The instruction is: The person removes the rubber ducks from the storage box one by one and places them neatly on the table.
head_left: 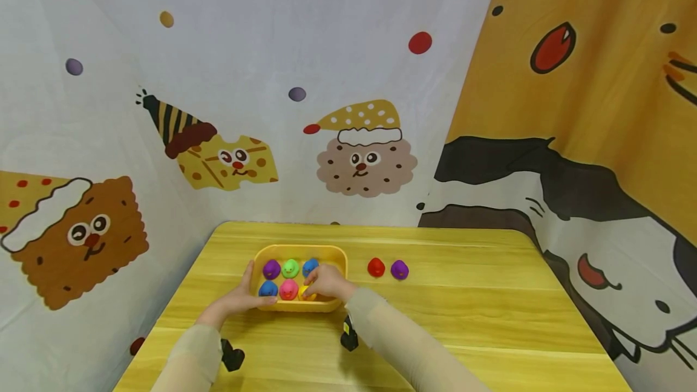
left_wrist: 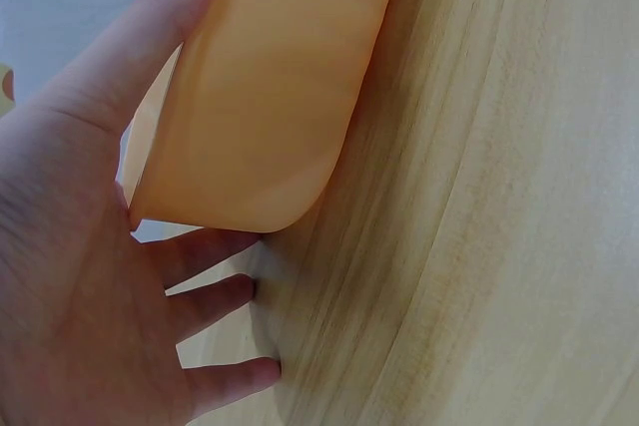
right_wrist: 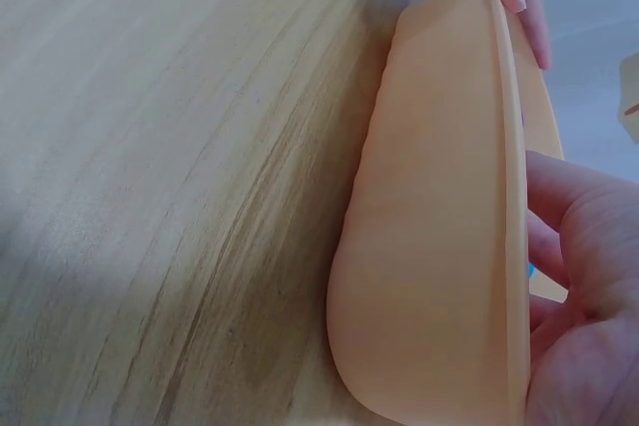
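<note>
While the left hand [head_left: 239, 300] spreads wide around the left end of the yellow tray [head_left: 299, 307], thumb along its near rim, the right hand [head_left: 328, 282] dips inside, fingertips pinching a yellow toy [head_left: 307, 296] in the near row! Alongside it sit pink [head_left: 288, 290] and blue [head_left: 268, 289] toys; a red toy [head_left: 376, 267] waits outside on the tabletop [head_left: 463, 319], right of the tray.

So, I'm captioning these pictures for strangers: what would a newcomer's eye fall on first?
Probably the large black-and-white cartoon animal on the backdrop, at right in the head view. Next, the yellow tray of bright duck-like toys on the table, left hand at its left end, right hand inside. Then a red toy and a purple toy, side by side right of the tray.
</note>
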`<state>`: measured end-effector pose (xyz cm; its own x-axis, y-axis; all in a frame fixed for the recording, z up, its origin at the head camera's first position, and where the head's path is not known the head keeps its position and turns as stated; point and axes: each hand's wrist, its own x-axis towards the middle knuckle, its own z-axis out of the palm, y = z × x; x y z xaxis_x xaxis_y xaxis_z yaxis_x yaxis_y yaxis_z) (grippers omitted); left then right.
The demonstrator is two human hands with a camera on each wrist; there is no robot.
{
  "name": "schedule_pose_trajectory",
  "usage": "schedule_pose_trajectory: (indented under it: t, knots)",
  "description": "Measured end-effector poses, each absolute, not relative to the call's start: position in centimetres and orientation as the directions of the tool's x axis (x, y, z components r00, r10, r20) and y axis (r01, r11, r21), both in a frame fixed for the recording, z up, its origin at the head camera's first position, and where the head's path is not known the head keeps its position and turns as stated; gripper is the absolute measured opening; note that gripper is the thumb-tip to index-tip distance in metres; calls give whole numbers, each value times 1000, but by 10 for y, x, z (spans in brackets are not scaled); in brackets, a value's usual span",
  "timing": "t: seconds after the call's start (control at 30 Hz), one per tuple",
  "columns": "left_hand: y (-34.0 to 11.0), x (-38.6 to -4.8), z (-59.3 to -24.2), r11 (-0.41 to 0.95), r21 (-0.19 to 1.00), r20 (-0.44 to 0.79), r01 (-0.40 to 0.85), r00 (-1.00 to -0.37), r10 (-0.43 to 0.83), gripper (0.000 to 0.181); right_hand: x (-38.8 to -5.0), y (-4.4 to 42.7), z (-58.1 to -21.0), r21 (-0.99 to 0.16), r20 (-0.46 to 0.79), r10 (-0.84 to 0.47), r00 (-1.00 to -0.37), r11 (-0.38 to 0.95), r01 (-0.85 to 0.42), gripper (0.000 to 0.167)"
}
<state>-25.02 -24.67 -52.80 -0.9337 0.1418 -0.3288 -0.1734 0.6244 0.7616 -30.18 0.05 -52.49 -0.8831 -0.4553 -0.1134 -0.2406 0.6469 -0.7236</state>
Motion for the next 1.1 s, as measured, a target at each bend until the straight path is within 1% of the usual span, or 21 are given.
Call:
schedule_pose_trajectory:
  t: [0.17,0.47,0.77,0.93,1.1]
  knots:
    - [-246,-250,-528,615,770,-327,-171,-933,150,127,-303,1,-526,-722,-112,-456,-883,648,-243,21]
    - [-252,-258,-540,590,786,-331,-183,-931,153,134,-307,1,-530,-725,-117,-461,-880,645,-241,20]
    - [-246,-249,-526,613,776,-308,-147,-937,165,128,-308,4,-528,-747,-108,-442,-890,627,-221,21]
    - [-246,-248,-525,617,773,-313,-149,-935,166,127,-307,4,-527,-786,-100,-435,-895,586,-197,25]
    - [-247,-249,-529,613,778,-305,-141,-937,172,128,-307,4,-529,-824,-68,-427,-902,534,-190,23]
